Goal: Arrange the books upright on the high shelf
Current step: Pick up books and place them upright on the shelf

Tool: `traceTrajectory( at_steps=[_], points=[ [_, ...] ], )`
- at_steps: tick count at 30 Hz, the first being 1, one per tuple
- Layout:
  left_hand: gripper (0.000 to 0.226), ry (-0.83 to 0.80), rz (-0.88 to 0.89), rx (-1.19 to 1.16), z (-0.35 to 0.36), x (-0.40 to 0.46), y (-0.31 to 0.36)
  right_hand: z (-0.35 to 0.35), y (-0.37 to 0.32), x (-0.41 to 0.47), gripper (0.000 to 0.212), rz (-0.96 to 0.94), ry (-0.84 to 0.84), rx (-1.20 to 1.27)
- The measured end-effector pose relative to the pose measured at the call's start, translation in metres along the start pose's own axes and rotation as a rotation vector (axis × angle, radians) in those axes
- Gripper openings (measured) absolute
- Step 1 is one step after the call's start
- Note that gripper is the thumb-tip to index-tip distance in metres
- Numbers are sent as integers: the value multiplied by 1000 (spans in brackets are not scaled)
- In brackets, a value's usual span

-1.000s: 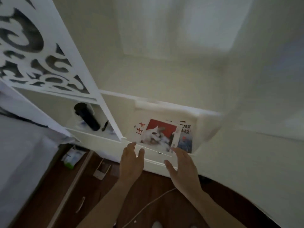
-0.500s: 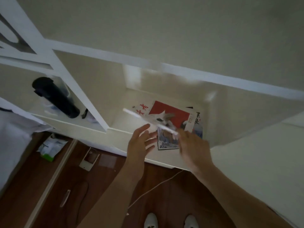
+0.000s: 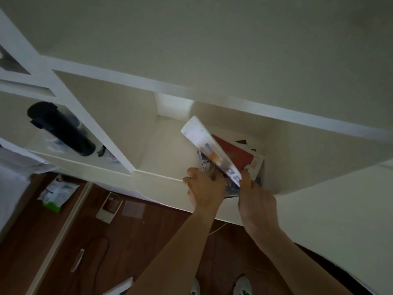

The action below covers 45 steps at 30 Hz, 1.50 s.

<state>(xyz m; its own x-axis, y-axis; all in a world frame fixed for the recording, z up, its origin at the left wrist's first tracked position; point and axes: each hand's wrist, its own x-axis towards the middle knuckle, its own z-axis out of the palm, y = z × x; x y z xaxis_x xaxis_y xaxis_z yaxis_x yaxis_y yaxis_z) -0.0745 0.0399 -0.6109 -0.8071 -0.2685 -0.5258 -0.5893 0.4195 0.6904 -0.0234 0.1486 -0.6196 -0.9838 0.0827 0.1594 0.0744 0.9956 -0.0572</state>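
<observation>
A white-covered book (image 3: 209, 149) is tilted up on its edge inside the white shelf compartment (image 3: 161, 143). My right hand (image 3: 256, 195) grips its near lower corner. My left hand (image 3: 205, 188) holds the near ends of the books from the left side, fingers curled around them. Beneath the raised book lies a red-and-white book (image 3: 240, 156), flat against the compartment's right part, with another book (image 3: 230, 189) partly hidden under it.
A black cylinder (image 3: 61, 129) lies in the neighbouring compartment to the left, behind a white divider (image 3: 95, 126). Below are a wooden floor with a white cable (image 3: 214, 231), a green-and-white packet (image 3: 56, 193), a small white frame (image 3: 108, 209) and my white shoes (image 3: 241, 283).
The white book has swung up from nearly flat to steeply tilted. Both hands have closed in on the books' near ends; the camera has come closer to the shelf.
</observation>
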Motion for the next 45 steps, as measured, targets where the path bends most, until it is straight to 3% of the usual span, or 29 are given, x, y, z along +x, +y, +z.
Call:
traceTrajectory(
  at_steps=[4,7,10,13,14,16,17,19,22,24,27,31,33,35,38,41,45],
  points=[
    [27,-180,73,-174,8,4,-9,3,0,-11,48,28,-22,142],
    [31,-302,119,-426,-3,-5,-28,-9,-1,-20,30,-53,-102,213],
    [24,-361,130,-550,-29,-24,-60,-31,0,-24,58,50,-319,550],
    [24,-370,63,-589,-57,-48,-95,-29,10,-26,59,154,-271,503],
    [28,-377,39,-617,-66,-58,-103,-27,11,-25,80,194,-341,490],
    [24,-338,2,-660,-80,-82,-114,-25,9,-26,130,348,-541,700],
    [29,-296,6,-665,-85,-94,-119,-26,7,-30,141,404,-609,845],
    [43,-248,-5,-661,-89,-120,-124,-32,8,-49,138,461,-654,1155],
    [46,-167,-24,-617,-82,-160,-122,-52,23,-93,111,523,-583,1468],
    [35,-180,-17,-581,-66,-189,-118,-66,48,-123,110,606,-529,1586],
    [30,-216,-69,-560,-15,-221,-115,-86,108,-168,108,652,-430,1570],
    [34,-257,-281,-558,79,-222,-94,-116,201,-212,99,719,-206,1534],
    [27,-320,-229,-559,123,-231,-66,-123,242,-221,97,733,-98,1502],
    [36,-362,-162,-586,157,-255,-36,-124,277,-221,99,760,10,1486],
    [29,-437,40,-558,202,-278,-2,-116,323,-210,103,811,130,1474],
    [22,-407,253,-296,241,-261,11,-97,358,-198,105,858,115,1500],
    [25,-378,151,-293,263,-221,25,-56,395,-191,76,1127,7,1606]
  ],
)
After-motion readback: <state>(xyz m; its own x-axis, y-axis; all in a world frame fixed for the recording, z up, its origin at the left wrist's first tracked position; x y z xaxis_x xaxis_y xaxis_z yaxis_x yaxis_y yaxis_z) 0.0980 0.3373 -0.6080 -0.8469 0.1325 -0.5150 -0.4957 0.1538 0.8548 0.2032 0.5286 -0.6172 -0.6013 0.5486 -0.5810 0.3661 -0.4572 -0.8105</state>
